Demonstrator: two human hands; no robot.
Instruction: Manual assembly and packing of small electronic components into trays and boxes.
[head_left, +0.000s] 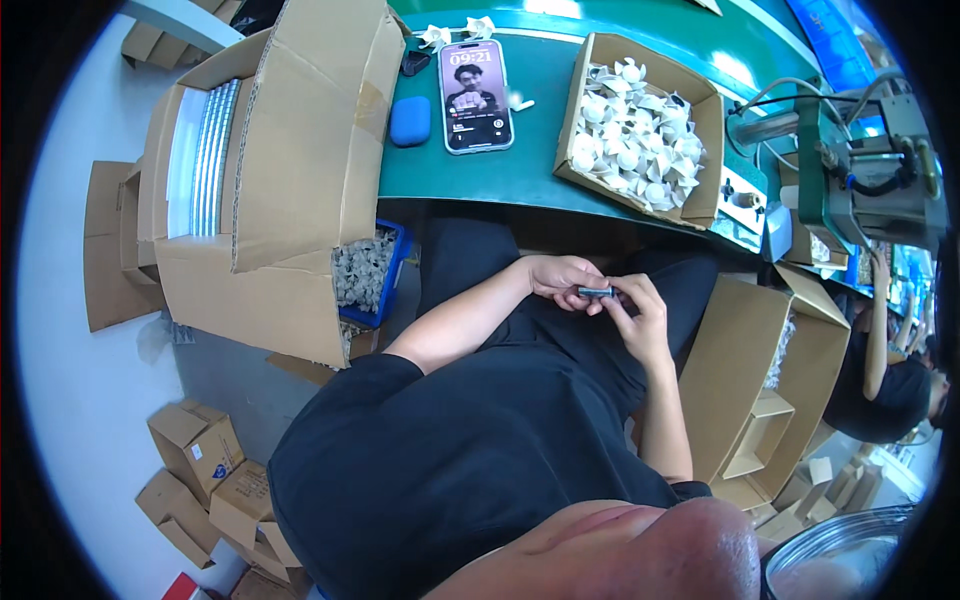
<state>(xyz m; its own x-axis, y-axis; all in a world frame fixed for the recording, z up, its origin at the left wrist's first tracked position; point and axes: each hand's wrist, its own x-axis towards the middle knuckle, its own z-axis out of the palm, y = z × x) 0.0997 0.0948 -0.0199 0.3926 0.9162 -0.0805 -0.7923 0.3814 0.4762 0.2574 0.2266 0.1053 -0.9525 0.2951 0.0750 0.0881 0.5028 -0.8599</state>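
My left hand [560, 277] and my right hand [640, 312] meet over my lap, below the edge of the green table [480, 170]. Together they pinch a small dark, flat part [596, 292] between the fingertips. Both hands are closed around it. What the part is cannot be made out. On the table above them stands an open cardboard box [700, 190] heaped with small white plastic fan-shaped pieces [635, 135].
A phone [476, 95] with a lit screen and a blue case [410, 121] lie on the table. A large open carton [290, 170] sits at my left, a blue bin of grey parts [365, 270] beneath it. A machine [860, 170] stands at right, cartons [760, 390] below, another person [890, 380] beyond.
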